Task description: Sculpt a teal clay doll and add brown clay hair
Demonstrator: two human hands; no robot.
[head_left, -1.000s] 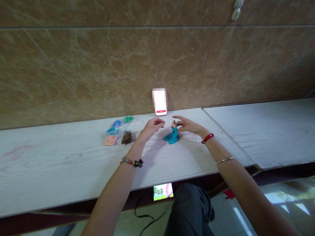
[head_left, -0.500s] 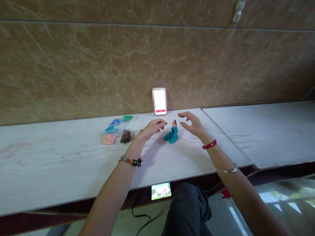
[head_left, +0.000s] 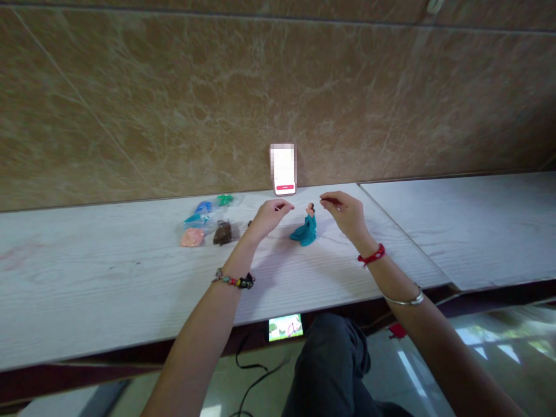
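Observation:
A small clay figurine (head_left: 305, 231) with a long teal dress and dark hair stands upright on the white table. To its left is my left hand (head_left: 270, 216), thumb and fingers pinched together; anything between them is too small to make out. My right hand (head_left: 347, 213) hovers to the right of the figurine's head, its fingertips also drawn into a pinch, with their contents unclear. Neither hand touches the figurine. A small dark lump (head_left: 250, 223) shows partly behind my left wrist.
Left of my hands lie clear bags of brown clay (head_left: 223, 233), peach clay (head_left: 191, 237), blue clay (head_left: 203, 207) and green clay (head_left: 225, 200). A lit phone (head_left: 285, 169) leans against the wall. Another lit screen (head_left: 285, 328) sits below the table's front edge.
My right hand's spread fingers have closed into a pinch. The small dark bit that showed at my left fingertips is no longer visible there. The view has tilted slightly downward.

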